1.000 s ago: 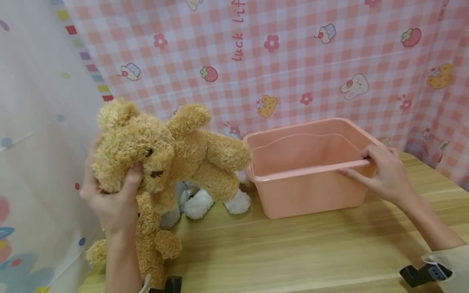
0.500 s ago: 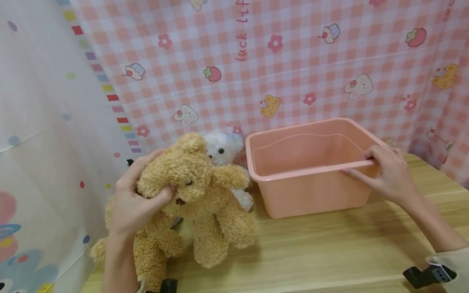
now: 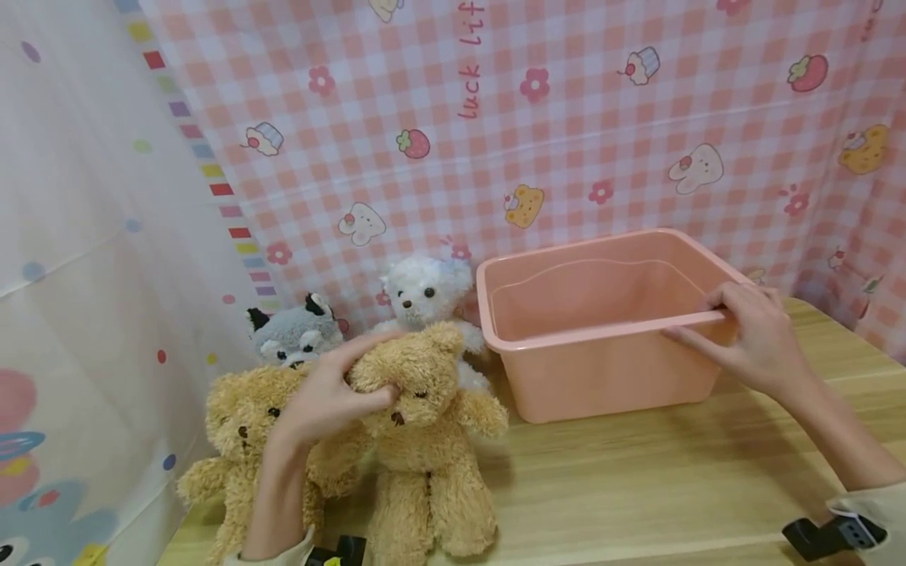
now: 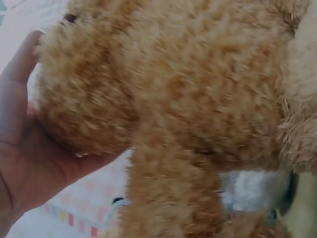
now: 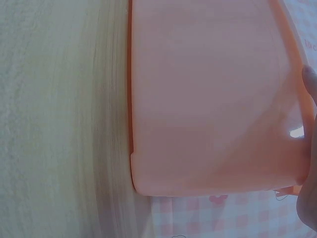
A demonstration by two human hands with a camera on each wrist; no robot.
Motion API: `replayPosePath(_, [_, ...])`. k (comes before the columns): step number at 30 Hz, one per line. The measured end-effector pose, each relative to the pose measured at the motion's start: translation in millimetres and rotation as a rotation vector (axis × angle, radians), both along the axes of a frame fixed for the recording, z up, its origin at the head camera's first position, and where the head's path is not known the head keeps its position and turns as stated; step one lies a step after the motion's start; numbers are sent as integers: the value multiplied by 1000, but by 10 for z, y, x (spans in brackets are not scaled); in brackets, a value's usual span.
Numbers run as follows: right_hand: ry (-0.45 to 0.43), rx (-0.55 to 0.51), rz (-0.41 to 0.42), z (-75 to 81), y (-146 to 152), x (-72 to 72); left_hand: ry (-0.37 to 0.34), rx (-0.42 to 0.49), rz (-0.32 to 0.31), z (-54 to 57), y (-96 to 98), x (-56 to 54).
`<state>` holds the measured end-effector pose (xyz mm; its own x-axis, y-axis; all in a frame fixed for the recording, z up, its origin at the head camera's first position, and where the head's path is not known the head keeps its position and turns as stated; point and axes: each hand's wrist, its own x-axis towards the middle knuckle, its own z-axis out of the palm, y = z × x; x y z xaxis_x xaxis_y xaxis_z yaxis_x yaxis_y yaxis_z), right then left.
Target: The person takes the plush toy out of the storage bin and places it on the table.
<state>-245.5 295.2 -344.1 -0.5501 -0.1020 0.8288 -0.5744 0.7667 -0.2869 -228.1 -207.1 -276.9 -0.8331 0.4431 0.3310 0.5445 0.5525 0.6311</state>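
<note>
My left hand [image 3: 329, 401] grips the head of a curly golden teddy bear [image 3: 425, 440], thumb across its face beside the eye. The bear is upright at the table's front, legs down and facing me. In the left wrist view the teddy's fur [image 4: 208, 84] fills most of the picture, with the palm [image 4: 34, 163] along its head. My right hand [image 3: 750, 338] holds the near right rim of a pink plastic bin [image 3: 609, 373], thumb outside and fingers over the edge. The right wrist view shows the bin's outer wall [image 5: 213, 109] and part of that hand [image 5: 309, 163].
A second golden teddy [image 3: 241, 440] sits at left, partly behind my left forearm. Behind stand a grey-and-white plush husky [image 3: 300, 330] and a white plush bear [image 3: 425, 287], close to the bin's left side. A checked pink cloth [image 3: 566, 141] hangs behind the wooden table [image 3: 623, 487].
My left hand has brought the golden teddy down and toward me, turning it from sideways to upright. The husky and white bear behind have come into view. My right hand stays on the bin.
</note>
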Motion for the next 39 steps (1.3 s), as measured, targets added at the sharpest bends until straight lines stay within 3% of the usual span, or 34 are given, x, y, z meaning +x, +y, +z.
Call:
replayPosePath(3, [5, -2, 3, -1, 9, 3, -48, -25, -25, -67, 14, -61])
replayPosePath(7, [4, -10, 3, -12, 25, 11, -52, -54, -38, -117, 47, -116])
replayPosePath(15, [-10, -18, -8, -33, 42, 9, 76, -80, -16, -205, 140, -178])
replayPosePath(20, [-19, -23, -5, -42, 35, 4, 86, -53, 25, -281, 195, -194])
replayPosePath(29, [-21, -24, -4, -29, 15, 2, 72, -53, 55, -291, 215, -202])
replayPosePath(39, [-1, -6, -10, -34, -9, -29, 106, -54, 72, -292, 162, -200])
